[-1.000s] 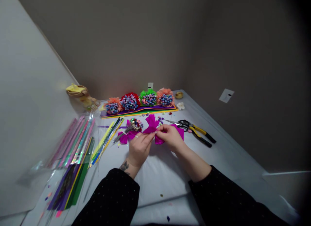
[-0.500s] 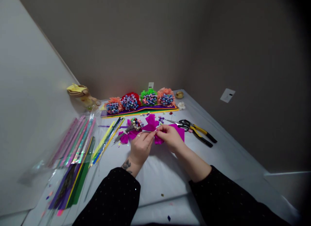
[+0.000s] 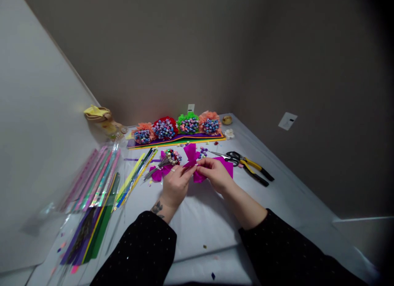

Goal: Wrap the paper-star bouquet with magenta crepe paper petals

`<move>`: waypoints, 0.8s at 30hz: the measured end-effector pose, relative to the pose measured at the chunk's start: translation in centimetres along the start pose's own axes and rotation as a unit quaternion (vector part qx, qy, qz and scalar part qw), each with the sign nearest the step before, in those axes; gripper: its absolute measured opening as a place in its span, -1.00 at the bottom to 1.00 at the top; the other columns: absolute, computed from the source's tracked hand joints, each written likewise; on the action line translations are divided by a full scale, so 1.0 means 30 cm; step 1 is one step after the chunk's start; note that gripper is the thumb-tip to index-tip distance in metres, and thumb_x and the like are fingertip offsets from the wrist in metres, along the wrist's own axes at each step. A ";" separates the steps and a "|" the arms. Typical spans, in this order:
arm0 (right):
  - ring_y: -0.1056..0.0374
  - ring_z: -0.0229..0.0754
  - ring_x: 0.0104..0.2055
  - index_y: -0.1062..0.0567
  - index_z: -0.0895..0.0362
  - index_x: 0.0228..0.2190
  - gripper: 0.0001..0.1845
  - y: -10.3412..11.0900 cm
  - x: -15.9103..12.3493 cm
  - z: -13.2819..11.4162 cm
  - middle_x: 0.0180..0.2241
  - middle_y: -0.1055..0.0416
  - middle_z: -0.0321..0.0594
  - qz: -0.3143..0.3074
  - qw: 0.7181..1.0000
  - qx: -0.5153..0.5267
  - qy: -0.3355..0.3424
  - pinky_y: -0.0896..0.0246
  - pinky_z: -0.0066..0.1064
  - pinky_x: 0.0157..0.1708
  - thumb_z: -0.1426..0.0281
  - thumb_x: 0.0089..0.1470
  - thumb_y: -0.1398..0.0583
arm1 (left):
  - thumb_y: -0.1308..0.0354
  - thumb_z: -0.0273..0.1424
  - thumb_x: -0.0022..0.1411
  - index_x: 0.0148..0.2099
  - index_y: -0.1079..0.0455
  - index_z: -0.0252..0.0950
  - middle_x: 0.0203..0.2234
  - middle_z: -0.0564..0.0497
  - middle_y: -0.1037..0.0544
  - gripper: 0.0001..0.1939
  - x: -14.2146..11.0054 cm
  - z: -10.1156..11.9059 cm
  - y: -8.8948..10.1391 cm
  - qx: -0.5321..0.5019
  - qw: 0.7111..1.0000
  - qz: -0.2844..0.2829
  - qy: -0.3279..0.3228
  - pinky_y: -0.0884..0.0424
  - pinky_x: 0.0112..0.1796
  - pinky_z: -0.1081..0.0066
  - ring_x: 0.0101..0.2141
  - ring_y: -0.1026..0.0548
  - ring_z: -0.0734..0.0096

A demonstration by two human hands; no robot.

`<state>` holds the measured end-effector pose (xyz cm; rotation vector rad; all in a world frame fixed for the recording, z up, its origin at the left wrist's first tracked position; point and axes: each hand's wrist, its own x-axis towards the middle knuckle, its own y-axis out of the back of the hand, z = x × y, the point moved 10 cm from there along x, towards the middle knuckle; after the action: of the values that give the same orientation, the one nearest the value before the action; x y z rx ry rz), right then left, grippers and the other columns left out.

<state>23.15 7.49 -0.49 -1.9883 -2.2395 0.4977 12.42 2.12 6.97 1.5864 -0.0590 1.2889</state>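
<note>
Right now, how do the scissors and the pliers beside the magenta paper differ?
The scissors have black finger loops and thin silver blades, while the pliers have longer yellow-and-black grips. The scissors' blades point toward the magenta crepe paper, while the pliers' grips angle away from it, toward the near right. The scissors lie closer to that paper than the pliers do. Both lie on the white surface, to the right of the paper.

view: one head-worn camera | faces: forward and down | reach: close above the left hand and right hand, both just below frame centre | ahead of the hands: desk running to a grey wall corner
</note>
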 end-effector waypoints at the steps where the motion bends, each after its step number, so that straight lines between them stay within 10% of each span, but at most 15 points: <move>1: -0.26 -0.36 -0.64 -0.47 0.19 -0.53 -0.76 -0.002 -0.001 0.000 -0.66 -0.40 -0.37 -0.001 1.000 0.011 -0.004 -0.18 -0.49 -0.58 0.34 -0.32 -0.35 | -0.04 -0.55 0.24 -0.01 -0.46 -0.23 -0.30 -0.07 -0.60 -0.68 0.001 0.001 0.002 0.001 1.000 0.001 -0.001 -0.43 -0.23 0.36 -0.29 -0.48 0.34; 15: -0.05 -0.44 -0.68 -0.39 0.18 -0.64 -0.71 -0.007 0.011 0.032 -0.72 -0.20 -0.44 -0.010 0.996 0.081 -0.039 0.07 -0.54 -0.66 0.29 -0.33 -0.36 | -0.01 -0.54 0.26 -0.03 -0.43 -0.28 -0.30 -0.09 -0.60 -0.72 0.004 -0.004 0.015 -0.050 0.999 0.009 0.011 -0.44 -0.19 0.32 -0.27 -0.51 0.32; 19: -0.04 -0.43 -0.69 -0.37 0.16 -0.64 -0.71 0.010 0.014 0.022 -0.72 -0.19 -0.45 0.024 0.998 0.047 -0.014 0.06 -0.52 -0.67 0.26 -0.30 -0.34 | -0.02 -0.41 0.29 -0.15 -0.41 -0.31 -0.39 -0.04 -0.58 -0.83 -0.016 -0.081 -0.024 -0.157 0.974 0.007 0.164 -0.41 -0.33 0.40 -0.38 -0.50 0.38; 24: -0.09 -0.39 -0.68 -0.39 0.16 -0.59 -0.73 0.029 0.016 0.027 -0.71 -0.24 -0.43 0.053 0.999 0.005 -0.004 0.01 -0.51 -0.65 0.24 -0.26 -0.31 | -0.15 -0.31 0.16 -0.30 -0.35 -0.31 -0.53 0.08 -0.47 -0.84 -0.091 -0.187 -0.133 -0.350 0.841 -0.009 0.412 -0.33 -0.46 0.50 -0.52 -0.42 0.49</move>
<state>23.67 7.88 -1.60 -2.1125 -2.1384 0.5280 9.79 6.51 1.63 0.3420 0.0264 1.5946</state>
